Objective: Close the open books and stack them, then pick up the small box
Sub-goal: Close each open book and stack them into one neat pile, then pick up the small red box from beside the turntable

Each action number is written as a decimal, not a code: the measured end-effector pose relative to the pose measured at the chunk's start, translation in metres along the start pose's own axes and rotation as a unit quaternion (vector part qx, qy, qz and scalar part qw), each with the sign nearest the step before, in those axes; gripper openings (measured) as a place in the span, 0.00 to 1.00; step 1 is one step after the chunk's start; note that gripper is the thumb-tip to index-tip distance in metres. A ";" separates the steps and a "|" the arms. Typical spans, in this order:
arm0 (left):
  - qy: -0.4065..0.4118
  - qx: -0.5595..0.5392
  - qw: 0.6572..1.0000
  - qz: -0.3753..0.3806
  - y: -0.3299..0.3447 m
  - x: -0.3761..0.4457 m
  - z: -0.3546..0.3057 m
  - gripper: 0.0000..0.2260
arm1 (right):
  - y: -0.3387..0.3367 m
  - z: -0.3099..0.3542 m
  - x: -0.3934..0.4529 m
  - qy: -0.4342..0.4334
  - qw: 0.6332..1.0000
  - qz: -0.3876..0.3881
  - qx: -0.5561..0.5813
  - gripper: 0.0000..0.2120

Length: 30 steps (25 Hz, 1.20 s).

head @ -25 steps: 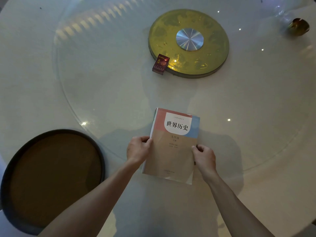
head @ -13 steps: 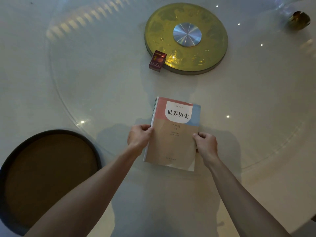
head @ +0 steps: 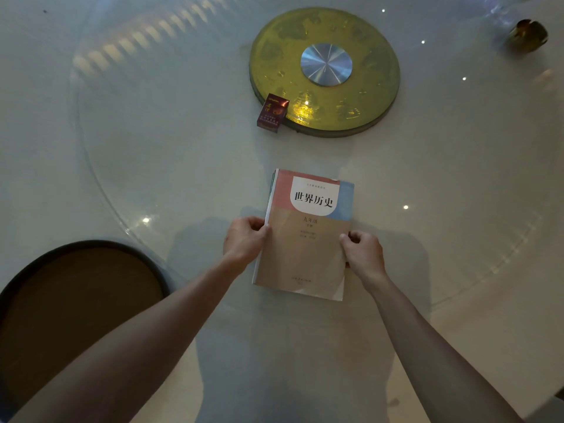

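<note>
A closed book stack (head: 306, 248) lies flat on the glass turntable in front of me; the top cover is pink, blue and tan with a white label, and edges of another book show beneath it at the left. My left hand (head: 244, 241) grips the stack's left edge. My right hand (head: 363, 253) grips its right edge. A small dark red box (head: 272, 112) stands farther back, touching the rim of the gold disc.
A gold disc (head: 274, 56) with a silver hub sits at the turntable's centre. A round dark tray (head: 76, 300) lies at the near left. A small brass-coloured object (head: 529, 35) sits at the far right. The glass turntable's rim (head: 91, 166) curves around.
Both hands have slid the stacked books a little away from me, toward the gold disc, keeping hold of the edges.
</note>
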<state>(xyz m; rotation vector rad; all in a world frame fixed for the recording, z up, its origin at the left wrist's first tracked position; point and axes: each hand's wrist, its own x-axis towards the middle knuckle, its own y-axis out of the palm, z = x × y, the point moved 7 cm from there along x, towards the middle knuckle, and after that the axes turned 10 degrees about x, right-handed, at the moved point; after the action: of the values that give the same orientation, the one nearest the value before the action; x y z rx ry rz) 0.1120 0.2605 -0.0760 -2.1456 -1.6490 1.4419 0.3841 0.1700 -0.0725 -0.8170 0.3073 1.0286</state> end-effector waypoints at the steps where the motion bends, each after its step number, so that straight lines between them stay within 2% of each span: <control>1: 0.008 0.021 1.000 0.005 -0.003 0.005 -0.004 0.08 | -0.001 0.004 -0.001 0.001 1.000 -0.001 -0.012 0.17; 3: 0.021 0.044 0.999 -0.007 -0.016 0.021 -0.023 0.15 | -0.006 0.011 -0.006 -0.005 0.999 -0.011 -0.035 0.18; 6: 0.054 0.062 0.994 -0.075 -0.044 0.055 -0.075 0.29 | -0.019 0.015 -0.017 -0.041 0.997 -0.041 -0.060 0.23; 10: 0.073 0.132 0.976 -0.156 -0.057 0.099 -0.149 0.36 | -0.036 0.001 -0.033 -0.067 0.995 -0.042 -0.053 0.18; 14: 0.037 0.194 0.963 -0.183 -0.047 0.135 -0.175 0.39 | -0.045 -0.002 -0.037 -0.083 0.994 -0.042 -0.049 0.12; 17: 0.023 0.224 0.955 -0.191 -0.042 0.149 -0.177 0.38 | -0.043 0.033 -0.021 -0.141 0.987 -0.062 -0.043 0.11; 23: 0.021 0.217 0.959 -0.182 -0.055 0.178 -0.158 0.25 | -0.005 0.138 0.038 -0.219 0.975 -0.040 -0.009 0.14; 27: 0.008 0.128 0.979 -0.161 -0.058 0.179 -0.161 0.39 | 0.022 0.174 0.071 -0.213 0.976 -0.001 -0.039 0.20; 30: -0.007 0.044 0.990 -0.133 -0.061 0.198 -0.170 0.38 | 0.034 0.185 0.089 -0.195 0.978 0.022 -0.070 0.23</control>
<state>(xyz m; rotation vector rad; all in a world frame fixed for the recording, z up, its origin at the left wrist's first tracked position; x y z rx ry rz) 0.1836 0.5190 -0.0701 -1.7924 -1.7594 1.4236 0.3747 0.3703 -0.0153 -0.7178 -0.0838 1.2357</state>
